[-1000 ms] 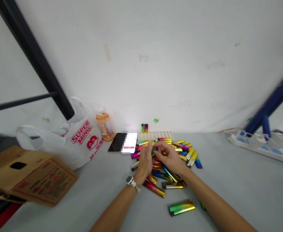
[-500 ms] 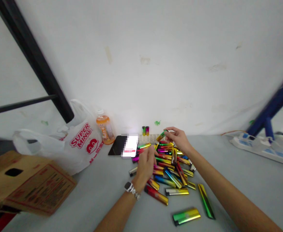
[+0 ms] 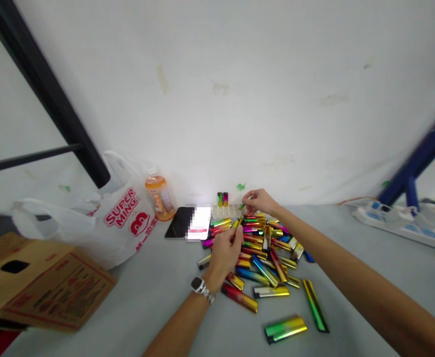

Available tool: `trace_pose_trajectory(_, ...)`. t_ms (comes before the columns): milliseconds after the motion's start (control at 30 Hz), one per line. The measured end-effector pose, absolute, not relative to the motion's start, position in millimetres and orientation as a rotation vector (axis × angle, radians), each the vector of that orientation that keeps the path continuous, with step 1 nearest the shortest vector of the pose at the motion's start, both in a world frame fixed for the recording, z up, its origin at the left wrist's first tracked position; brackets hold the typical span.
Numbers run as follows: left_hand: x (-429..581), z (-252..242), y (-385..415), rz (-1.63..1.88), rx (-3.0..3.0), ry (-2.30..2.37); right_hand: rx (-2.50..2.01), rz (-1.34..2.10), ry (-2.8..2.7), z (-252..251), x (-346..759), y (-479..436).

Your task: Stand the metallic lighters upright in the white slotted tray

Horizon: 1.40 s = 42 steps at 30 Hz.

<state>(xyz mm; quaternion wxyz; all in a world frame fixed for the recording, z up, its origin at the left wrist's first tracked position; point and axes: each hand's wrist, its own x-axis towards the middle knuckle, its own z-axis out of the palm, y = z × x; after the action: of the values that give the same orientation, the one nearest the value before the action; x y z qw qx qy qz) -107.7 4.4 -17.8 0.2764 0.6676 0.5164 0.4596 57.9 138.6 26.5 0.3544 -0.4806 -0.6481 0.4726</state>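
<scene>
A heap of shiny lighters [image 3: 264,270] in red, gold, green, blue and silver lies on the grey table. Over its left side is my left hand [image 3: 223,250], thumb and fingers closed around a lighter with a yellow end [image 3: 236,224] showing; most of it is hidden. My right hand [image 3: 260,201] is at the back of the heap, pinching a green lighter [image 3: 242,205] over the right end of a pale tray with a grid of holes [image 3: 226,212]. Two lighters [image 3: 222,199], one green and one magenta, stand upright at the tray's back left.
A tablet or phone with a lit screen [image 3: 189,223] lies left of the tray. Beyond it are an orange drink bottle [image 3: 159,196], a white plastic bag [image 3: 116,228] and a cardboard box [image 3: 53,287]. A power strip [image 3: 403,228] lies at right, and a wall rises behind.
My right hand has moved left and brought its lighter down to the tray, turning it more upright. My left hand has stayed nearly in place over the heap.
</scene>
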Motion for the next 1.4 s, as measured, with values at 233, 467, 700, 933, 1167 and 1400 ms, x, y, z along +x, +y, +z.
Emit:
trace_pose_trajectory(233, -106, -15, 5, 1.205, 1.826, 1.424, -1.383, 0.982, -2.010, 43, 61, 154)
trace_pose_trajectory(467, -109, -13, 5, 1.188, 1.917, 1.461, -1.387, 0.393, -2.642, 75, 48, 160)
trace_pose_trajectory(700, -114, -11, 8, 1.128, 2.052, 1.529, -1.320, 0.023, -2.914, 83, 34, 165)
trace_pose_trajectory(933, -120, -15, 16, 1.128, 2.255, 1.440, -1.448, -0.346, -2.815, 61, 17, 141)
trace_pose_trajectory(1167, -122, -18, 15, 0.985, 2.460, 1.264, -1.472, -0.326, -2.625, 37, 23, 119)
trace_pose_trajectory(1400, -125, -17, 15, 0.841, 2.542, 1.177, -1.409, -0.288, -2.477, 35, 35, 104)
